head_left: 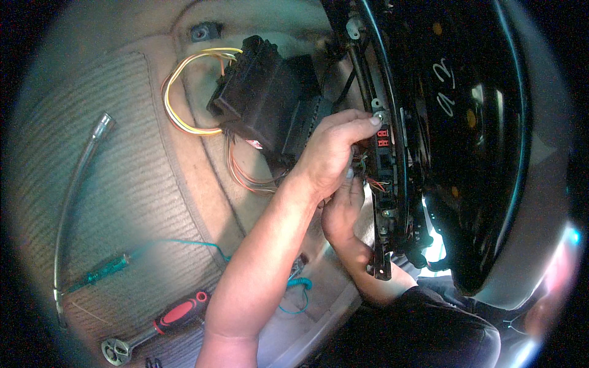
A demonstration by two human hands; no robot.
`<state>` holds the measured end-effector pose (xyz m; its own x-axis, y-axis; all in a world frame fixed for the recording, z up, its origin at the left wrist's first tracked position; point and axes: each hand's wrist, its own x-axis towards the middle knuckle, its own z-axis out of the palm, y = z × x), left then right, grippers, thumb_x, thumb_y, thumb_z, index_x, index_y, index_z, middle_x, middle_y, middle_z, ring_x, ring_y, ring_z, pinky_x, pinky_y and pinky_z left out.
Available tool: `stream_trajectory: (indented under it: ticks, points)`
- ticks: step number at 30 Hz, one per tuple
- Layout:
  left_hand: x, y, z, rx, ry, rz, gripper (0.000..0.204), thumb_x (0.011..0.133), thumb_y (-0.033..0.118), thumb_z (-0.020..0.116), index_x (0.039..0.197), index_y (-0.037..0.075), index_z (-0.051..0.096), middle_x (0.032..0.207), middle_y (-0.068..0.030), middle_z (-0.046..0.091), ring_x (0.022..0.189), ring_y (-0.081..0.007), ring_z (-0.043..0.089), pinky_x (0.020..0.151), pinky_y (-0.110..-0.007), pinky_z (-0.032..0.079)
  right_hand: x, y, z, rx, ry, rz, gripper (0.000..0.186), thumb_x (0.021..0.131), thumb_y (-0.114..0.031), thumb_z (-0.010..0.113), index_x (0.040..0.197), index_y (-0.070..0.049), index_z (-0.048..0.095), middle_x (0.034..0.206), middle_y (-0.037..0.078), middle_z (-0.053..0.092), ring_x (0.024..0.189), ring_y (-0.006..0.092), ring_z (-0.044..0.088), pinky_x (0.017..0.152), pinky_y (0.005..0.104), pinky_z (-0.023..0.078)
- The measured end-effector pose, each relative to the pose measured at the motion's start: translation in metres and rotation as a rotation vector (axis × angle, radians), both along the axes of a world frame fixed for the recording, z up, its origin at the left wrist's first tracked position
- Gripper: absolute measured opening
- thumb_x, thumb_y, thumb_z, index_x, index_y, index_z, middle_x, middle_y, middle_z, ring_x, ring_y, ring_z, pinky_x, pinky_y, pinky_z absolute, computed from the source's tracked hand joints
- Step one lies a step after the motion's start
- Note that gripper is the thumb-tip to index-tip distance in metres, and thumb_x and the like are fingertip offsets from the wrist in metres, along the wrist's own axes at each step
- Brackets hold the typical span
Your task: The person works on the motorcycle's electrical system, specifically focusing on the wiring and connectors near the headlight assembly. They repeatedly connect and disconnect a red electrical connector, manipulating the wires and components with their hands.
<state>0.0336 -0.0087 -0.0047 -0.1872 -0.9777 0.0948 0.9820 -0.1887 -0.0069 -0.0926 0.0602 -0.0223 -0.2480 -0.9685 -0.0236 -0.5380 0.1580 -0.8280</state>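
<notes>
1. Dark cloth (417,331), at the near edge, right of centre.
2. Ratchet wrench (178,316), red and black handle, lying near left, just beside the left forearm.
3. Teal pen-like tool (101,274), slightly farther and to the left; a teal coiled cord (300,283) shows right of the left forearm.
4. Flexible grey bar (65,214), far left, slightly bowed, lying near to far on a ribbed mat (123,153).
5. Right hand (342,211), below and nearer than the left one, raised to the strip's left side. Fingertips hidden; whether they grasp anything cannot be told.
6. Black metal strip (385,178), right of centre, immediately right of both hands, its long axis running near to far. Carries a red plug block (383,138) and thin coloured wires (378,184).
7. Left hand (331,144), reaching in from the left; thumb laid at the strip's bolt, just beyond the red block. This hand is the nearer of the two to that block. Fingers concealed; clasping or merely resting, cannot tell.
8. Large black panel (485,184), right of the strip.
9. Black box (257,92), far, left of the strip, with looped yellow wires (169,98).
</notes>
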Motion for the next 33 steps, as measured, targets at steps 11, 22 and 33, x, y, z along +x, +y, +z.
stream_trajectory:
  ticks: [11,22,33]
  points:
    - [0.01,0.006,0.01,-0.109,-0.512,0.018,0.045,0.074,-0.008,0.073,0.117,-0.005,0.06,0.102,-0.0099,0.07,0.089,-0.0183,0.067,0.087,-0.032,0.053,-0.011,-0.001,-0.008,-0.027,-0.013,0.012,0.043,0.106,-0.032,0.043,0.125,0.006,0.051,0.111,0.017,0.059,0.097,0.0238,0.055,0.081,0.0346,0.044]
    - [0.005,0.001,0.009,-0.105,-0.336,-0.015,0.052,0.073,-0.007,0.073,0.122,-0.005,0.055,0.103,-0.0119,0.068,0.093,-0.0219,0.066,0.091,-0.035,0.052,-0.02,-0.006,-0.01,-0.069,0.136,0.139,0.041,0.105,-0.029,0.046,0.129,0.005,0.046,0.112,0.014,0.057,0.093,0.019,0.057,0.075,0.0312,0.048]
    - [0.008,0.003,0.013,-0.07,-0.366,0.138,0.058,0.073,-0.009,0.075,0.122,-0.005,0.046,0.105,-0.0142,0.065,0.094,-0.0208,0.065,0.087,-0.032,0.054,0.007,-0.005,0.001,-0.123,0.047,0.078,0.041,0.105,-0.027,0.043,0.12,0.009,0.054,0.115,0.023,0.062,0.103,0.0309,0.058,0.092,0.0419,0.044]
